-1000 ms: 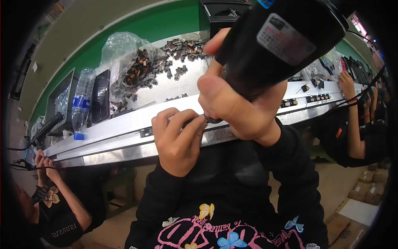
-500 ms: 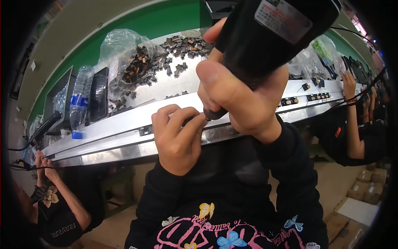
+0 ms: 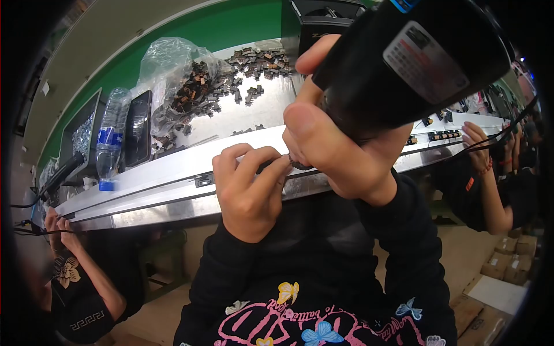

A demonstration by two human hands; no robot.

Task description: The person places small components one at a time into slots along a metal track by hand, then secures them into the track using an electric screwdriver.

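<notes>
My right hand [image 3: 352, 150] is wrapped around a black electric screwdriver [image 3: 369, 81], which is tilted and carries a white label. Its lower end points down toward a white rail along the front edge of the bench; the tip is hidden behind my fingers. My left hand [image 3: 248, 193] rests at the white rail [image 3: 156, 179], its fingers curled and pinched close to the screwdriver's lower end. Something dark shows between those fingers, too covered to name. Just left of them, a small black part [image 3: 203, 180] sits in the rail.
Behind the rail lie a heap of small dark parts [image 3: 254, 63], a plastic bag [image 3: 167, 63], a phone [image 3: 138, 124], a water bottle [image 3: 109, 138] and a grey bin [image 3: 72, 141]. A black box [image 3: 317, 26] stands at the back. Co-workers' hands [image 3: 476, 147] work on both sides.
My right hand and the screwdriver have shifted right and slightly down. My left hand has hardly moved. The right-hand co-worker's hand has come down toward the rail's near edge.
</notes>
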